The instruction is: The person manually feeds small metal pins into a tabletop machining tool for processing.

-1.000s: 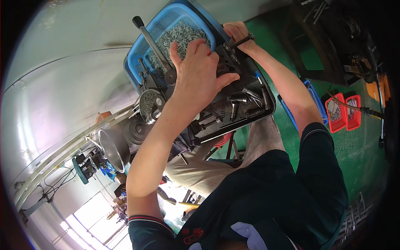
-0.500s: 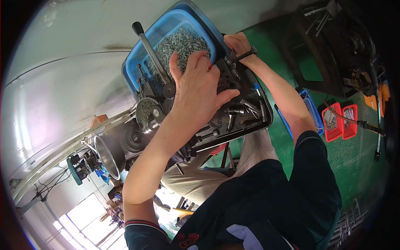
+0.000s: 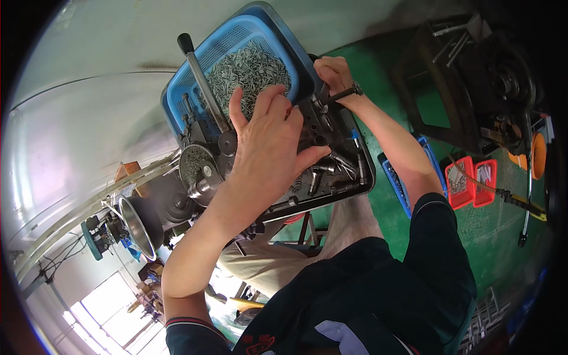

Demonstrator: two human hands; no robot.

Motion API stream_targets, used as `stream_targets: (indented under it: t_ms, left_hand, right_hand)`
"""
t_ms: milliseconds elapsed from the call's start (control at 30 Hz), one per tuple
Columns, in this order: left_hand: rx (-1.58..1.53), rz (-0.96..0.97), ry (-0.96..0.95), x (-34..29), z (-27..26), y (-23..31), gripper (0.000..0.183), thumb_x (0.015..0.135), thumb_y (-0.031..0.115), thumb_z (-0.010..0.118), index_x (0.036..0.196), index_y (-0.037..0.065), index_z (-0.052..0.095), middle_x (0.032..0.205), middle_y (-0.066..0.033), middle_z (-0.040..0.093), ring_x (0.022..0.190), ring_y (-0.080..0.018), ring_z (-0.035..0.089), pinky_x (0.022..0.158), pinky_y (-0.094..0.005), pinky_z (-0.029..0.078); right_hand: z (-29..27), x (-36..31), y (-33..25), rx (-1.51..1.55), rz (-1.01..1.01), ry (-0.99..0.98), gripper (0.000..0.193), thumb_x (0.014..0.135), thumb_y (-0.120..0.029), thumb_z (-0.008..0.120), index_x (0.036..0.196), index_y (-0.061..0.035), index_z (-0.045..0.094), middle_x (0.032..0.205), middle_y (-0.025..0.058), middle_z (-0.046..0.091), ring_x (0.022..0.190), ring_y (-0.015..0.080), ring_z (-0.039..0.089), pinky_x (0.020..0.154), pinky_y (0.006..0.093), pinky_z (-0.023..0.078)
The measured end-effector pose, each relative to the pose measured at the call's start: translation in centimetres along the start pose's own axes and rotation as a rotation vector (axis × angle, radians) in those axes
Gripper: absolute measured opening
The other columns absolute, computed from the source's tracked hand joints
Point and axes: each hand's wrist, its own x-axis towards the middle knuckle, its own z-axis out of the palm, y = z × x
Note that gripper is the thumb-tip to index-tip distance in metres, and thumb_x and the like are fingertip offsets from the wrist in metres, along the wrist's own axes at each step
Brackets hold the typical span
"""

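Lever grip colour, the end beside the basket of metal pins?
Black grip on a silvery-grey shaft; shows best in the head view.

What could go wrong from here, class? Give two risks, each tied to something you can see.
The left hand, spread over the machinery, appears close to the long grey metal lever with a black knob, so a slip might knock it. The blue perforated plastic basket holds many loose, slim silvery metal pins; a bump could scatter some.
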Motion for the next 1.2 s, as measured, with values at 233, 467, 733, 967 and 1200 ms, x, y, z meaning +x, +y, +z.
stream_targets:
  t_ms: [233, 467, 733, 967, 1200]
  left_hand:
    - [-0.013, -0.013, 0.016, -0.1, 0.0, 0.0, 0.048, 0.062, 0.036, 0.07, 0.085, -0.004, 0.059, 0.094, -0.0127, 0.052, 0.111, -0.0263, 0.039, 0.097, -0.0546, 0.013]
    - [-0.036, -0.01, 0.022, 0.0, 0.1, 0.1, 0.049, 0.062, 0.037, 0.07, 0.085, -0.005, 0.059, 0.093, -0.0126, 0.052, 0.111, -0.0261, 0.039, 0.097, -0.0546, 0.012]
    - [-0.038, -0.02, 0.012, 0.1, 0.1, 0.2, 0.047, 0.063, 0.035, 0.07, 0.085, -0.005, 0.059, 0.094, -0.0127, 0.052, 0.111, -0.0264, 0.039, 0.097, -0.0549, 0.012]
    - [-0.055, -0.044, -0.039, 0.1, -0.3, 0.0, 0.046, 0.064, 0.036, 0.068, 0.085, -0.005, 0.059, 0.095, -0.0119, 0.051, 0.112, -0.0261, 0.038, 0.097, -0.0555, 0.012]
    - [-0.031, -0.028, -0.019, 0.3, -0.4, 0.1, 0.045, 0.064, 0.037, 0.068, 0.083, -0.003, 0.06, 0.093, -0.0112, 0.052, 0.112, -0.0255, 0.039, 0.097, -0.0544, 0.013]
  right_hand:
    - [0.3, 0.1, -0.4, -0.098, -0.049, -0.028, 0.023, 0.066, -0.016, 0.049, 0.055, -0.0034, 0.032, 0.05, 0.009, 0.033, 0.044, 0.0235, 0.039, 0.042, 0.0332, 0.027]
    - [0.3, -0.3, 0.5, -0.107, -0.111, -0.009, 0.025, 0.065, -0.017, 0.048, 0.055, -0.0022, 0.03, 0.051, 0.0081, 0.03, 0.042, 0.022, 0.037, 0.041, 0.032, 0.025]
    - [-0.9, 3.0, 0.2, 0.033, -0.107, -0.032, 0.025, 0.072, -0.02, 0.042, 0.055, -0.0032, 0.032, 0.052, 0.0094, 0.031, 0.046, 0.0251, 0.035, 0.046, 0.0337, 0.026]
    - [-1.0, 2.0, 0.5, -0.018, -0.087, -0.099, 0.03, 0.072, -0.026, 0.046, 0.054, -0.0053, 0.034, 0.05, 0.0111, 0.034, 0.047, 0.03, 0.036, 0.047, 0.0358, 0.029]
    - [-0.7, 0.3, 0.4, 0.069, 0.068, -0.114, 0.041, 0.074, -0.037, 0.048, 0.055, -0.0038, 0.032, 0.051, 0.0114, 0.035, 0.047, 0.0283, 0.037, 0.047, 0.0349, 0.028]
